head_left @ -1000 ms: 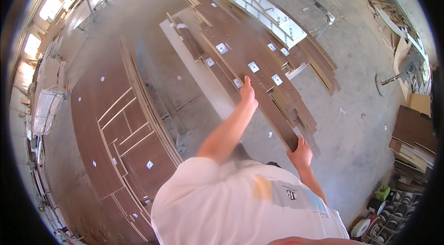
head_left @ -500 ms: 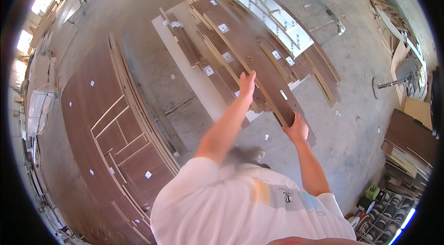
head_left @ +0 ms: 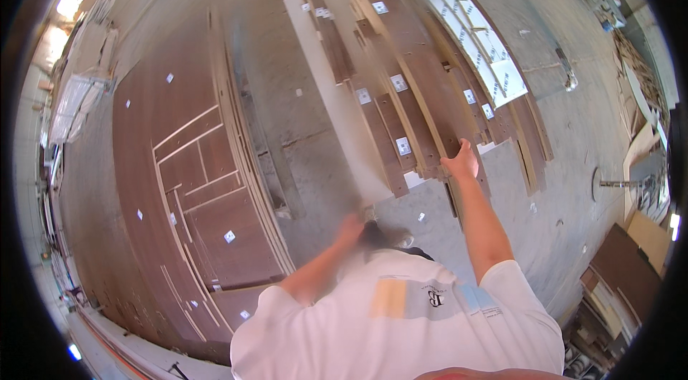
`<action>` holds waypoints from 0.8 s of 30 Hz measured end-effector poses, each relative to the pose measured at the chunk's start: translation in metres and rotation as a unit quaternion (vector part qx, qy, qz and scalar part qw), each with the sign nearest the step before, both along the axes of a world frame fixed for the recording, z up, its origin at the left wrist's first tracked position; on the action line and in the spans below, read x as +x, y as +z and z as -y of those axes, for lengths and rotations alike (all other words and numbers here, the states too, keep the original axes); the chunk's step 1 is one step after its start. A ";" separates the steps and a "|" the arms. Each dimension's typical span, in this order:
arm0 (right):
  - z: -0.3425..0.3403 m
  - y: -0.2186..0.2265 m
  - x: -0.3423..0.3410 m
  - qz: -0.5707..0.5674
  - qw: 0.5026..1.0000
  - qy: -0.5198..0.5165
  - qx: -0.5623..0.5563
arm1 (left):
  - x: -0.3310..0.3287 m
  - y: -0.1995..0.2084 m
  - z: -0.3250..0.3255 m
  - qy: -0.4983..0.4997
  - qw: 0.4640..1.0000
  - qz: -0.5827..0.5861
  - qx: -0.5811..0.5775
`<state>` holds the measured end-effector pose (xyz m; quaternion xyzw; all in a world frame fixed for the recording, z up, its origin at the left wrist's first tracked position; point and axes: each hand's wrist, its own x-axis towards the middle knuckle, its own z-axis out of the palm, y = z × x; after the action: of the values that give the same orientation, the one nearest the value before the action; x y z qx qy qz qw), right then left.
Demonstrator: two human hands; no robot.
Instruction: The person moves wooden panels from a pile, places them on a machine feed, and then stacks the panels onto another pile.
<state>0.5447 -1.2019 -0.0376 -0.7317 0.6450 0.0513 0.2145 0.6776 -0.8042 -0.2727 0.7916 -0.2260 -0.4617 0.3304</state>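
Left hand (head_left: pixel 350 230) off the white-labelled boards (head_left: pixel 428 72)

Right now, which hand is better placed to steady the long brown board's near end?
Right, I'd judge: the right hand is at that end, apparently touching the long brown board. The left hand is motion-blurred and clear of the board, off to its left.

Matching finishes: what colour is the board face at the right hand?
The board face is brown; see head view.
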 end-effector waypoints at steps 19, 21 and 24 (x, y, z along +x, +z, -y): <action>0.005 -0.044 -0.025 -0.038 0.988 0.130 -0.068 | -0.200 -0.008 -0.242 0.292 0.956 0.016 0.001; 0.004 -0.048 -0.028 -0.020 0.989 0.119 -0.086 | -0.233 0.009 -0.247 0.345 0.937 0.008 0.059; -0.011 -0.052 -0.045 0.075 0.969 0.149 -0.183 | -0.284 0.027 -0.281 0.309 0.946 0.041 0.096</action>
<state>0.4998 -1.1908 -0.0892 -0.8482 0.5090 -0.0916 0.1145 0.3934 -0.5229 -0.2458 0.8685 0.0613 -0.3242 0.3700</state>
